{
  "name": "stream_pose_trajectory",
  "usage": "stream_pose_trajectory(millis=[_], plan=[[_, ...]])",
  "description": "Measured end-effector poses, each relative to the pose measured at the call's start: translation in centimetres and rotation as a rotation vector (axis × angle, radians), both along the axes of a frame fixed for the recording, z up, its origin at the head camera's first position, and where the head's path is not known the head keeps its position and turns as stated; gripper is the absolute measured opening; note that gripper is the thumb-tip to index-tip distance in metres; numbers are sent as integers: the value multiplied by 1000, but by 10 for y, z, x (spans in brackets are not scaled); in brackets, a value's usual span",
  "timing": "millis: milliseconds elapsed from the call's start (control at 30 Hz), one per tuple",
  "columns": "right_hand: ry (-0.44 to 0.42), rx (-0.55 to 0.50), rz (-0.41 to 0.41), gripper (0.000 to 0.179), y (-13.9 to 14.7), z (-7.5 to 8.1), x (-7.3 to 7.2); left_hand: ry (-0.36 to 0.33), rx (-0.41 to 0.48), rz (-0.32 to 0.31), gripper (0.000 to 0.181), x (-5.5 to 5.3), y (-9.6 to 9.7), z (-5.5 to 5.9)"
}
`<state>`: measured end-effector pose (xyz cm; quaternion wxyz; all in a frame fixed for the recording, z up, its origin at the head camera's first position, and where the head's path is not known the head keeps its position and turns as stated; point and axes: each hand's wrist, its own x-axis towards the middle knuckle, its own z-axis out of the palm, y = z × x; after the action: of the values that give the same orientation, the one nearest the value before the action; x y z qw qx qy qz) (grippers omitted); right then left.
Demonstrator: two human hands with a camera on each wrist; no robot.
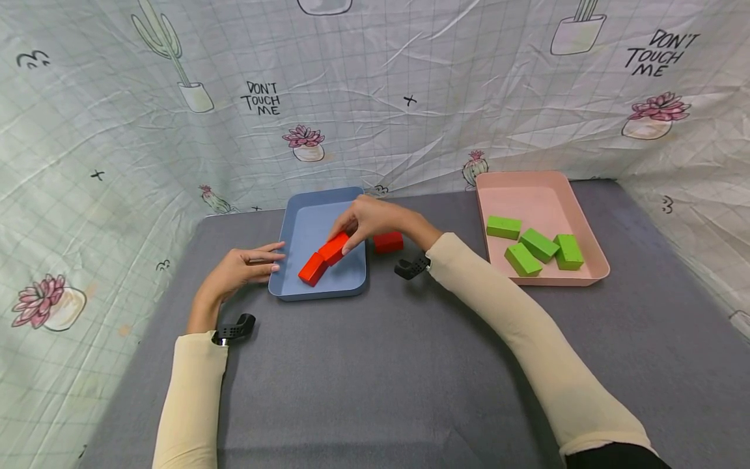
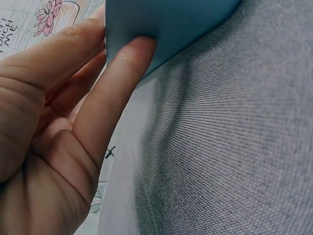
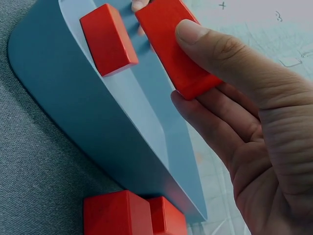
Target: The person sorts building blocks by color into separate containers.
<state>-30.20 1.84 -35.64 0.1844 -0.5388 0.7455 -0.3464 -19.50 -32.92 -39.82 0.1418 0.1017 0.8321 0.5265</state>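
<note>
My right hand (image 1: pixel 377 216) pinches a red block (image 3: pixel 168 44) between thumb and fingers, above the blue tray (image 1: pixel 346 280). A second red block (image 3: pixel 108 41) lies inside that tray, near its front wall. On the tray's left side, my left hand (image 1: pixel 237 270) touches the outer wall with mostly straight fingers; the left wrist view has a fingertip (image 2: pixel 144 45) against the blue side. Beside the tray's right wall, on the grey cloth, sit two more red blocks (image 3: pixel 117 213), close together; in the head view the right hand partly covers this spot.
A pink tray (image 1: pixel 536 192) stands at the right, holding several green blocks (image 1: pixel 539 245). Grey cloth (image 1: pixel 375 378) covers the table. Behind both trays hangs a printed curtain (image 1: pixel 375 85), which also runs along the left and right sides.
</note>
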Motion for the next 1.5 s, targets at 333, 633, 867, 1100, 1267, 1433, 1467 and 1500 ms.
stream_pose_trajectory(millis=[333,633,867,1100,1267,1433,1467,1500], plan=[[-138,43,88,38,-7,-5,-6,-42,-7,21,46,-1,2,2],[-169,128,152,35,-14,-11,-10,-62,5,25,47,-2,2,3],[-95,200,183,34,-23,-15,-13,-61,-1,30,48,-4,2,3],[-51,229,207,35,-34,-16,-12,-69,-8,29,47,-3,2,3],[-47,246,229,36,-38,-19,-13,-73,-11,31,47,-3,2,2],[-72,264,227,37,-39,-19,-17,-75,5,35,48,-3,2,2],[-90,267,225,37,-39,-19,-17,-75,5,36,48,-3,3,2],[-109,271,220,38,-39,-19,-18,-75,3,36,48,-3,3,2]])
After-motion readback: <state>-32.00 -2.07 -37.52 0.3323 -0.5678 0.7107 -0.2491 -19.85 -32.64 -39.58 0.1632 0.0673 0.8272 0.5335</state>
